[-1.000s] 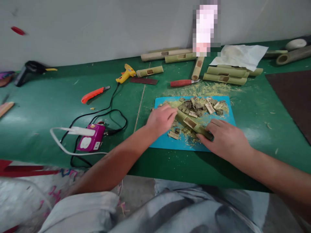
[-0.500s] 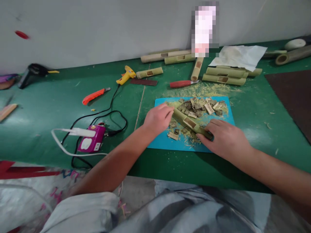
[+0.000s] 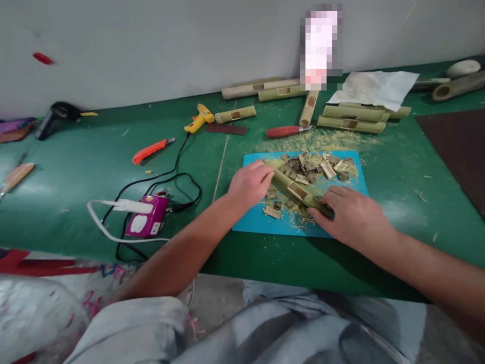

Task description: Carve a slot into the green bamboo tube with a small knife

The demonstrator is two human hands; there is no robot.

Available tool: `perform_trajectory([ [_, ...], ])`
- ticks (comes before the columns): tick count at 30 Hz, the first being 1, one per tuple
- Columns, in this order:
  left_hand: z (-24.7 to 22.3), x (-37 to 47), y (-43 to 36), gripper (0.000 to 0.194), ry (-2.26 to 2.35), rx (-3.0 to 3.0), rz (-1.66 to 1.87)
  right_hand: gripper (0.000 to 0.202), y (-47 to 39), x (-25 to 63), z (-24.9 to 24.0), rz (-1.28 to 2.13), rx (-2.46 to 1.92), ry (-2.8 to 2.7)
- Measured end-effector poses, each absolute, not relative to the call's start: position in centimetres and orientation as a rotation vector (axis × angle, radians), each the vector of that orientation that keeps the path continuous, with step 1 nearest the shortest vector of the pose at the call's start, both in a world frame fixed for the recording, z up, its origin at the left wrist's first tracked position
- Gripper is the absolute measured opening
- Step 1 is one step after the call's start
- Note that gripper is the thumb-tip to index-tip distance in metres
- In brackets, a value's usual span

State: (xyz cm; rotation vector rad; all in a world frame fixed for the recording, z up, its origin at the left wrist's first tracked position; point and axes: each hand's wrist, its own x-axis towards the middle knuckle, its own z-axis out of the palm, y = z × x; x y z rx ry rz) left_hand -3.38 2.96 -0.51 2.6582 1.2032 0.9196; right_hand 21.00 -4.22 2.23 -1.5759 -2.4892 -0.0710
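A green bamboo tube with a rectangular opening cut in its upper side lies slantwise over a blue mat. My left hand is closed on its far left end, fingertips pinched together. Around the near right end, my right hand is wrapped, thumb along the underside; that end looks dark, and the palm hides part of it. Several cut bamboo chips and pale shavings are scattered on the mat behind and beneath the tube.
Behind the mat lie a red-handled knife and several notched bamboo tubes. To the left are a yellow glue gun, an orange utility knife and a purple power adapter with trailing cords. White paper covers some tubes.
The whole view has shifted slightly, so things appear a little farther right. Both hands keep the same grip on the bamboo tube, which shows no clear movement.
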Motion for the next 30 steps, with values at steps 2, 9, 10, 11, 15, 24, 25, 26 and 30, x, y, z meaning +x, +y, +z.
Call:
perform_trajectory([
  [2, -0.5, -3.1, 2.7, 0.025, 1.144, 2.675, 0.869, 0.029, -4.2, 20.9, 2.3, -0.061, -1.567, -2.501],
  [9, -0.4, -2.6, 2.2, 0.026, 1.168, 2.698, 0.836, 0.028, -4.3, 20.8, 2.4, -0.033, -1.571, -2.503],
  [10, -0.4, -2.7, 2.2, 0.026, 1.145, 2.707, 0.821, 0.028, -4.3, 20.8, 2.4, -0.038, -1.565, -2.509],
  [11, -0.4, -2.7, 2.3, 0.026, 1.139, 2.712, 0.835, 0.028, -4.3, 20.8, 2.4, -0.044, -1.565, -2.508],
  [15, -0.2, -3.0, 2.6, 0.024, 1.149, 2.723, 0.905, 0.030, -4.2, 20.8, 2.4, -0.025, -1.566, -2.505],
  [24, -0.3, -4.0, 3.1, 0.023, 1.113, 2.678, 0.883, 0.032, -4.2, 21.1, 2.3, -0.027, -1.541, -2.519],
  [25, -0.3, -4.1, 3.2, 0.023, 1.124, 2.673, 0.882, 0.032, -4.1, 21.2, 2.3, -0.027, -1.539, -2.522],
  [26, -0.2, -4.1, 3.3, 0.023, 1.148, 2.665, 0.894, 0.032, -4.1, 21.2, 2.3, -0.031, -1.537, -2.523],
  [30, -0.1, -4.0, 3.2, 0.024, 1.128, 2.681, 0.866, 0.033, -3.9, 21.3, 2.3, -0.044, -1.518, -2.526],
])
